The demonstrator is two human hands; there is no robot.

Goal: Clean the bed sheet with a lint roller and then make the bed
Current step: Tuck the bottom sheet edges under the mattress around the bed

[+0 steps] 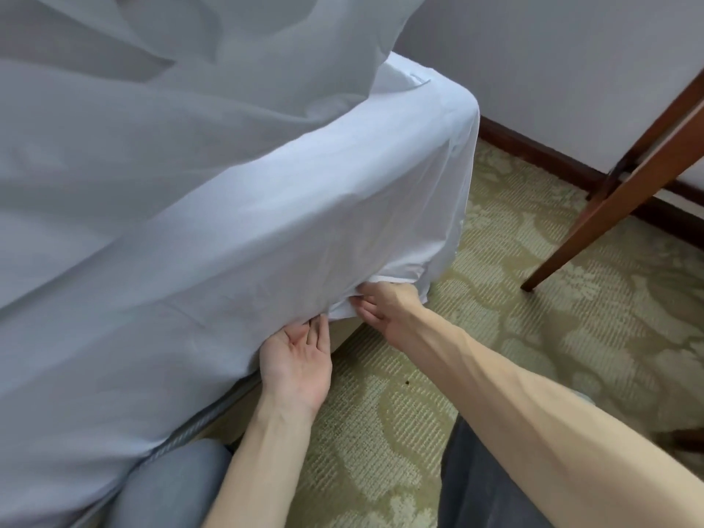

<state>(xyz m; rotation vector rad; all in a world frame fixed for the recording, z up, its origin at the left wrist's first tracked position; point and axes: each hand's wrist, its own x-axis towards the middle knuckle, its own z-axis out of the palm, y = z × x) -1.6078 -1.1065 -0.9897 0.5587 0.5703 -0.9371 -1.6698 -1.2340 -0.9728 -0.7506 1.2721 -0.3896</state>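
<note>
White bed sheet [266, 207] drapes over the bed [183, 431] corner. Left hand [295, 358], palm up and fingers straight, presses under the hem. Right hand [386, 308] grips the hem fold just beside it.

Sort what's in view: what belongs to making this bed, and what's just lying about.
Job: sheet; left hand, fingers pushing under its lower edge; right hand, gripping its corner hem.

Lying about: wooden leg; carpet; skirting; dark speck on the carpet.

White, lightly wrinkled bed sheet [266, 207], slack down the side, lower hem bunched.
</note>
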